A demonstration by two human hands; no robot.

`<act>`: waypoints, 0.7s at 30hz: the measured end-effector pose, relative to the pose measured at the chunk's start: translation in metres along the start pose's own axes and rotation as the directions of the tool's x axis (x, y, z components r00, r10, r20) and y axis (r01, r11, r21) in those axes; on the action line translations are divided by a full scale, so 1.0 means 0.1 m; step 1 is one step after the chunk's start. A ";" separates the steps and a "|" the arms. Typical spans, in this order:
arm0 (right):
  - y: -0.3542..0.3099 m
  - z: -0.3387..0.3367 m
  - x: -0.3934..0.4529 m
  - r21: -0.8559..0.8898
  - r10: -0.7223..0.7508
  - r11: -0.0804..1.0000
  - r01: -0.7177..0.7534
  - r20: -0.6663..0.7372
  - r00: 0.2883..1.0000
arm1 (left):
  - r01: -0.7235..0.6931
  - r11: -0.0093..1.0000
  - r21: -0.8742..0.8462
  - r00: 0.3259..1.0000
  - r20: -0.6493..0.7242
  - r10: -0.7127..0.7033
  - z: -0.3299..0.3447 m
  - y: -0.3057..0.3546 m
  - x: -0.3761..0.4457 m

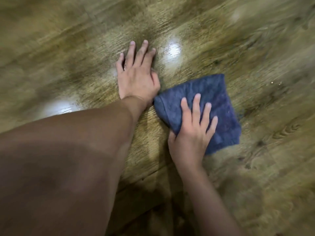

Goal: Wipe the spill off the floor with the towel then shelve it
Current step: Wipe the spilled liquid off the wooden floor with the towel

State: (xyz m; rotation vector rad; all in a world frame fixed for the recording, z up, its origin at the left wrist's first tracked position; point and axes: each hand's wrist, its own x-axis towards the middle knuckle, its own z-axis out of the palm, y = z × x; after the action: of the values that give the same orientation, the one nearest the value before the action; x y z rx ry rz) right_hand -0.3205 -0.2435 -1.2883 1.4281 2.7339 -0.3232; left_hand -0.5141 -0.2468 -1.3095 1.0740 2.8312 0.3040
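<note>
Pressing flat on a folded blue towel (202,106), the right hand (192,132) is lying palm-down with fingers spread, gripping nothing. The towel is lying on the wooden floor (255,57). Just beside it, the left hand (136,74) is resting flat on the floor, fingers spread.

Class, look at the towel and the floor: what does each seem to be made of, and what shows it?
Towel: soft napped cloth, likely terry or microfibre; matte, fuzzy dark-blue surface, folded edges.
Floor: wood-look planks, perhaps laminate or vinyl; printed-looking grain, knots, plank seams, glossy light reflections.
</note>
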 end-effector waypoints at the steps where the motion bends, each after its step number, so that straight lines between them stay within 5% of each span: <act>1: 0.01 0.01 -0.05 -0.002 0.000 1.000 0.000 0.024 1.000 | -0.002 1.000 0.003 1.000 0.003 0.002 0.00 0.01 0.01; 7: 0.08 -0.04 0.45 0.016 -0.022 1.000 0.021 0.031 0.999 | -0.006 0.998 0.059 0.999 0.045 0.004 0.03 -0.01 0.01; 12: -0.01 -0.18 1.86 0.011 0.139 0.990 -0.139 -0.074 0.988 | -0.004 0.998 0.062 0.999 0.036 0.002 0.02 0.00 0.01; 16: 0.05 -0.34 2.77 0.025 0.127 0.992 -0.126 -0.042 0.991 | -0.003 0.999 0.041 1.000 0.031 0.002 0.00 0.01 0.00; 21: 0.10 -0.33 2.58 -0.013 0.036 0.999 -0.037 -0.037 0.999 | -0.001 0.999 0.045 0.999 0.037 -0.001 0.00 0.01 0.00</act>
State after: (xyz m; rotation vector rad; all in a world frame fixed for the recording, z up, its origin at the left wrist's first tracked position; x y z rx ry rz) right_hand -0.4587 -0.0225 -1.2913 1.4939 2.7295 -0.2794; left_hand -0.5136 -0.2458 -1.3097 1.0767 2.8187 0.2187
